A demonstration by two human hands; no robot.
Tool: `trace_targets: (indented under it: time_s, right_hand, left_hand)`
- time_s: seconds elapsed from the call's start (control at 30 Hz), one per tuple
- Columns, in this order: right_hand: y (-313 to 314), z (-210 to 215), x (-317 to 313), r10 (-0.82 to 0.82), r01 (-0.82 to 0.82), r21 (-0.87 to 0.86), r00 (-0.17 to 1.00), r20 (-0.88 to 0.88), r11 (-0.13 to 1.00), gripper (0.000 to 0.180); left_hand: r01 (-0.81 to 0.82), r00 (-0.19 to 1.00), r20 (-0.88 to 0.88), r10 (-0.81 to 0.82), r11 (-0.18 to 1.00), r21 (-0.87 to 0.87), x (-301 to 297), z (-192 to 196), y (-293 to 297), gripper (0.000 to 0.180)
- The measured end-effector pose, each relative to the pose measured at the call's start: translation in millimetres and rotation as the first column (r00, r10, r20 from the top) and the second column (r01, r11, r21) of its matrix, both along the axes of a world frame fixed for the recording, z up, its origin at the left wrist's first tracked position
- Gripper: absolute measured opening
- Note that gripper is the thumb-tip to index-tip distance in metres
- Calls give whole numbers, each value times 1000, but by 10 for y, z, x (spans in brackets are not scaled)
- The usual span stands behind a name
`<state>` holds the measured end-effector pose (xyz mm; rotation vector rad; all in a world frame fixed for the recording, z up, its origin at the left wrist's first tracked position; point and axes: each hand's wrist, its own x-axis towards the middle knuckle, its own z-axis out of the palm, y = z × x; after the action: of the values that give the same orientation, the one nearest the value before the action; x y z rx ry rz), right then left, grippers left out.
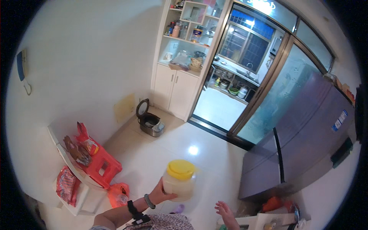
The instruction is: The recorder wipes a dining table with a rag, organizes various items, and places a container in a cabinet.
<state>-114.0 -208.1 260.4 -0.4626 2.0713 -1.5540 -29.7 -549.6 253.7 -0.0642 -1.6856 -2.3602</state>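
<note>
My left hand (161,194) is wrapped round the side of a translucent plastic jar (181,190) and holds it up in front of me, above the floor. A yellow lid (181,169) sits on the jar, which has pale contents too blurred to name. To the right of the jar and apart from it, my right hand (226,213) is raised with its fingers loosely apart and nothing in them.
A rice cooker (151,125) with its lid up stands on the floor by a white cabinet (173,90). Red stools (101,168) and a white chair (87,197) bearing bags are on the left. A grey fridge (303,134) stands right, beside the sliding kitchen door (268,103).
</note>
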Motion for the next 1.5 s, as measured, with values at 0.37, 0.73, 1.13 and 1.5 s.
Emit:
trace_targets:
  time_s: [0.37, 0.73, 1.13, 1.5]
  right_hand:
    - [-863, -291, -2220, 10, -32, 112, 981, 192, 993, 46]
    - [-3004, -427, -4182, 440, -444, 181, 896, 66, 878, 40]
    - [-4402, -595, -5689, 263, -302, 185, 943, 205, 935, 46]
    - [-4618, -815, -7070, 44, -136, 202, 914, 403, 970, 48]
  left_hand:
    - [-485, 867, 119, 484, 874, -21, -1044, 42, -1188, 81]
    - [-714, 693, 128, 710, 700, -16, -2398, -17, -2199, 82]
    - [-706, 694, 163, 702, 707, -41, -4378, 29, -4409, 84]
    - [-782, 618, 54, 784, 621, -51, -6544, 59, -5645, 78]
